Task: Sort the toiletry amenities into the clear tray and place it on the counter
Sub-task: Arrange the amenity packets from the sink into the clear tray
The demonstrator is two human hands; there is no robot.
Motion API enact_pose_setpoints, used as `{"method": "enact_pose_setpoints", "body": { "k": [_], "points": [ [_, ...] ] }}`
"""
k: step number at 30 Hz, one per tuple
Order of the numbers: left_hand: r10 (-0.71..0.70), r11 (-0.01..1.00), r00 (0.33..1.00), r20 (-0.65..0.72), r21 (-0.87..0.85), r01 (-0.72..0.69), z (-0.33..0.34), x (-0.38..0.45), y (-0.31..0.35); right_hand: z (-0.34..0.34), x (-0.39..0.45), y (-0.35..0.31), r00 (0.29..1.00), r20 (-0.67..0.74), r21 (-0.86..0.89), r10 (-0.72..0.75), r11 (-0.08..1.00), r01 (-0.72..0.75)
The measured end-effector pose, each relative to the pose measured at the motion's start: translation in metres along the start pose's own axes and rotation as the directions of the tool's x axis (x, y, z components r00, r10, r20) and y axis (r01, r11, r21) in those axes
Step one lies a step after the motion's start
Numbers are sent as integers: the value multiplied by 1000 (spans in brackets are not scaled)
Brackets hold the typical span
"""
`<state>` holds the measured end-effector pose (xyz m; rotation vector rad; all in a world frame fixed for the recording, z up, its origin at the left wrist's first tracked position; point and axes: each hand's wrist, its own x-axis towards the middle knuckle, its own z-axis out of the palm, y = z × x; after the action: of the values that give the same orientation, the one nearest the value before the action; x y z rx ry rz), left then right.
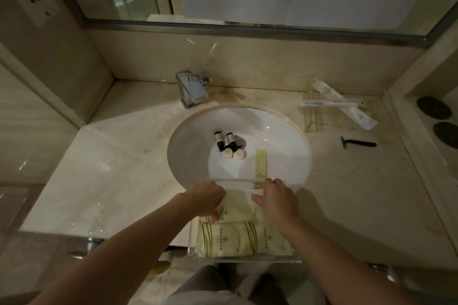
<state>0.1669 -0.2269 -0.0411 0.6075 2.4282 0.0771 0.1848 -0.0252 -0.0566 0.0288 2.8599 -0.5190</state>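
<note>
Both hands in the clear tray at the near edge of the surface.

The clear tray point(190, 242), its walls hard to make out, holds cream packets point(228, 238); the left hand point(207, 197) pinches one packet, the right hand point(277, 199) lies spread on others. Beyond, two small bottles point(224, 141) lie in the sink point(188, 146).

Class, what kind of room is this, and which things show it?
Probably a hotel bathroom: a round white basin set in a beige marble counter, a chrome tap, and small dark toiletry bottles.

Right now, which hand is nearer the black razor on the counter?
Right. The right hand rests on the packets in the clear tray, below-left of the black razor; the left hand is farther left.
</note>
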Motion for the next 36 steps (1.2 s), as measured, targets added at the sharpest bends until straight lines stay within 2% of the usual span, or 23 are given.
{"method": "enact_pose_setpoints", "body": {
  "k": [5,8,10,13,15,18,22,25,29,33,36],
  "points": [
    [-57,982,996,-73,-185,43,-11,11,-2,-12,9,6,987,-156,34,-37,999,42],
    [-111,938,981,-161,-342,50,-25,20,-2,-22,22,10,970,-240,81,19,997,0],
    [-154,905,966,-210,-421,52,-36,28,-2,-28,33,14,968,-238,109,83,992,-58],
    [-261,832,933,-249,-549,86,-48,47,-5,-34,52,22,972,-146,138,186,976,-166],
    [-319,761,931,-179,-634,139,-51,66,-6,-36,62,28,971,-76,167,226,963,-211],
    [-337,615,942,6,-756,225,-48,95,-1,-35,71,36,969,16,194,245,950,-244],
    [-337,500,931,139,-811,303,-41,132,10,-35,81,46,963,15,242,269,933,-265],
    [-325,463,929,178,-827,320,-37,155,22,-42,92,55,961,-48,272,272,929,-250],
    [-315,499,933,171,-807,317,-32,185,37,-63,109,73,934,-197,327,297,918,-223],
    [-329,499,925,188,-797,339,-25,207,48,-92,131,97,859,-381,352,343,913,-209],
    [-342,473,905,252,-786,398,-21,220,53,-112,149,120,813,-448,340,372,912,-230]
  ]
}}
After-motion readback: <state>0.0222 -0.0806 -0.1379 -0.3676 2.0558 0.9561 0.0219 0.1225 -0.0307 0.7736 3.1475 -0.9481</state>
